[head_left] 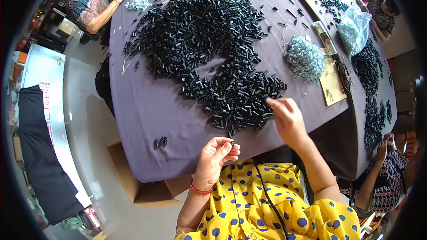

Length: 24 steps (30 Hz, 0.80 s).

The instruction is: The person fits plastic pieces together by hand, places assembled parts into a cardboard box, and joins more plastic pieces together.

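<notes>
A large heap of small black tube-shaped plastic pieces (209, 30) covers much of the cloth-covered table (147, 155). Just off the heap's near edge, my left hand (218, 153) pinches one small black plastic piece (231, 143) between thumb and fingers. My right hand (288, 120) hovers by the heap's right edge, its fingers bent together; whatever may be in their tips is too small to make out. Beyond it lies a pile of small silvery metal parts (304, 58). A few black pieces (160, 142) sit apart at the left.
Right of the metal pile lie a yellow board (332, 82) and a pair of glasses (344, 76). A clear plastic bag (354, 28) rests on the adjoining table. Other people sit at far left, far right and near right. An open cardboard box (149, 193) stands below the table.
</notes>
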Available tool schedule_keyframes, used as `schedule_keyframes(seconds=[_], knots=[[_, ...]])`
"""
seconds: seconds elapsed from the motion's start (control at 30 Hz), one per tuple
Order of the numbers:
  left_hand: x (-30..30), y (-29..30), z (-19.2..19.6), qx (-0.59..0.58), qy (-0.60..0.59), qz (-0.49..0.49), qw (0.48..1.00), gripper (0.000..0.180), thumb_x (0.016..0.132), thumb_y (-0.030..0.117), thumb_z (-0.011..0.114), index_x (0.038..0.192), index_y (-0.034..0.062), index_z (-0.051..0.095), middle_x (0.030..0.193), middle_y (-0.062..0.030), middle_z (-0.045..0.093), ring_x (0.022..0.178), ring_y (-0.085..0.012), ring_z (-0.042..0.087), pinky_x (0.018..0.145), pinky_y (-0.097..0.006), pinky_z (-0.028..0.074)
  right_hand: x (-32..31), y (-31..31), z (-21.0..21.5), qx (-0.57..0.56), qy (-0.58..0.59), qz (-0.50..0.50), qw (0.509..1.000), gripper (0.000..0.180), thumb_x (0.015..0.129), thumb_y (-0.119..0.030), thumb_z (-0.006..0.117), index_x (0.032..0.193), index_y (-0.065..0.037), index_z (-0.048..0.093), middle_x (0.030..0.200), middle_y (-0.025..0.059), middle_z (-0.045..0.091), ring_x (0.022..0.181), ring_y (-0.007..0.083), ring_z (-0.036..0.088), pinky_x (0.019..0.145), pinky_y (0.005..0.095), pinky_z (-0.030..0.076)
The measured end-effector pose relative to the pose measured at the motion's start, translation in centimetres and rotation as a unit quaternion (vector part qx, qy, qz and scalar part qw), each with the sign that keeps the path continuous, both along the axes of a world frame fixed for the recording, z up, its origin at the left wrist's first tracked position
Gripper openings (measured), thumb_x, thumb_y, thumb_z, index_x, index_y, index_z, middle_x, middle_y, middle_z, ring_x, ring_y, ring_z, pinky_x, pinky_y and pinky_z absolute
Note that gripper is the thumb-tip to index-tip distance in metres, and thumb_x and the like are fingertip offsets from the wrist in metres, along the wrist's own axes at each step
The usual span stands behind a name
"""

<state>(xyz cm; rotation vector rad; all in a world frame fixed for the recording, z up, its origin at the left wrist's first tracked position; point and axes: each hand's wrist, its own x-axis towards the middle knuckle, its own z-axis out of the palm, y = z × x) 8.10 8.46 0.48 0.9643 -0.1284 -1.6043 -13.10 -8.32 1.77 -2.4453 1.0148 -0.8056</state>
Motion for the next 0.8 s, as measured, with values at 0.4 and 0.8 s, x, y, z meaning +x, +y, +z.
schedule_keyframes(seconds=[0.4, 0.8], knots=[[1.1, 1.0, -0.3, 0.006, -0.019, 0.019, 1.0, 0.02, 0.103, 0.015, 0.059, 0.12, 0.0032, 0.06, 0.104, -0.0088, 0.07, 0.092, -0.0144, 0.069, 0.085, -0.028, 0.058, 3.9, 5.9, -1.1, 0.016, -0.009, 0.022, 1.0, 0.036, 0.083, 0.006, 0.069, 0.118, -0.004, 0.068, 0.092, 0.0123, 0.06, 0.074, 0.0277, 0.063, 0.062, 0.0351, 0.054], [1.9, 1.6, -0.3, 0.004, -0.026, 0.04, 0.999, 0.021, 0.104, 0.017, 0.058, 0.12, 0.0038, 0.061, 0.104, -0.0087, 0.07, 0.092, -0.0152, 0.069, 0.085, -0.028, 0.057, 6.0, 6.2, -1.1, -0.052, 0.061, 0.034, 0.996, 0.022, 0.078, -0.004, 0.074, 0.096, -0.013, 0.066, 0.088, 0.0003, 0.061, 0.083, 0.0197, 0.06, 0.082, 0.0385, 0.039]])
